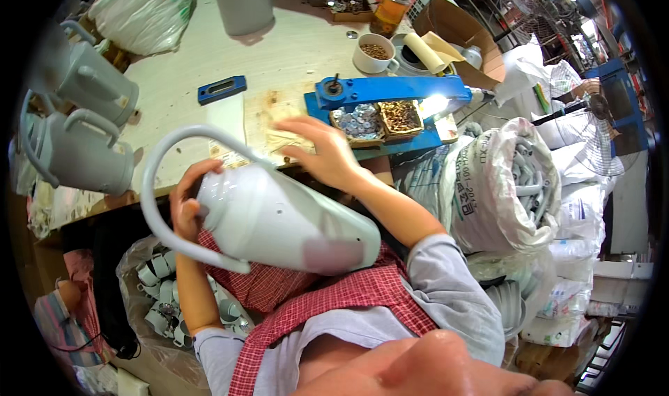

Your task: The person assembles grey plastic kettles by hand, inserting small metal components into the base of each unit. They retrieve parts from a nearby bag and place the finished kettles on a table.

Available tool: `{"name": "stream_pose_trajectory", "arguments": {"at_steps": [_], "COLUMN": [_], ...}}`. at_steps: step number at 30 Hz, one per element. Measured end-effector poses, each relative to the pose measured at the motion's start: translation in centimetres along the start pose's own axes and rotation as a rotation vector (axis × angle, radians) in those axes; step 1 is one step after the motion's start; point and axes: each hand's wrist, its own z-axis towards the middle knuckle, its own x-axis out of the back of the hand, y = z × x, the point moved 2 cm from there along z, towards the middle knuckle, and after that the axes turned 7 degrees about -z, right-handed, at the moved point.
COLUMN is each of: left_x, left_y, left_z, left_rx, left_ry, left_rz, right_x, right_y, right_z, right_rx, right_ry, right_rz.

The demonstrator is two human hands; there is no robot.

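Note:
A pale grey plastic jug body with a big curved carrying handle lies tilted across my lap, over a red checked apron. My left hand grips its narrower end, inside the loop of the handle. Above the table's near edge, my right hand is off the jug, with its fingers stretched out and slightly blurred. It is nearest to a blue bench machine, where an open box of silver washers and a box of small brass-coloured parts sit.
Several grey jugs stand at the table's left; another is at the back. A blue level-like tool and a cup of small parts rest on the tabletop. A sack of grey handles stands at right, a bag of bands lower left.

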Motion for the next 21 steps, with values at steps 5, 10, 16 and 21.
{"name": "stream_pose_trajectory", "arguments": {"at_steps": [5, 10, 16, 21], "left_x": [0.2, -1.7, -2.4, -1.9], "left_y": [-0.6, -1.0, -0.9, -1.3], "left_z": [-1.1, 1.2, 2.4, 2.1], "left_rx": [0.059, 0.009, 0.036, 0.047], "left_ry": [0.027, 0.026, -0.006, 0.022], "left_rz": [0.006, -0.025, -0.032, -0.018], "right_x": [13.0, 13.4, 12.3, 12.6], "right_y": [15.0, 21.8, 22.8, 16.4], "right_z": [-6.3, -4.1, -4.4, -6.5], "right_rx": [-0.361, -0.257, -0.222, -0.234], "right_ry": [0.252, 0.083, 0.099, 0.339], "right_rz": [-0.542, -0.571, -0.643, -0.526]}}
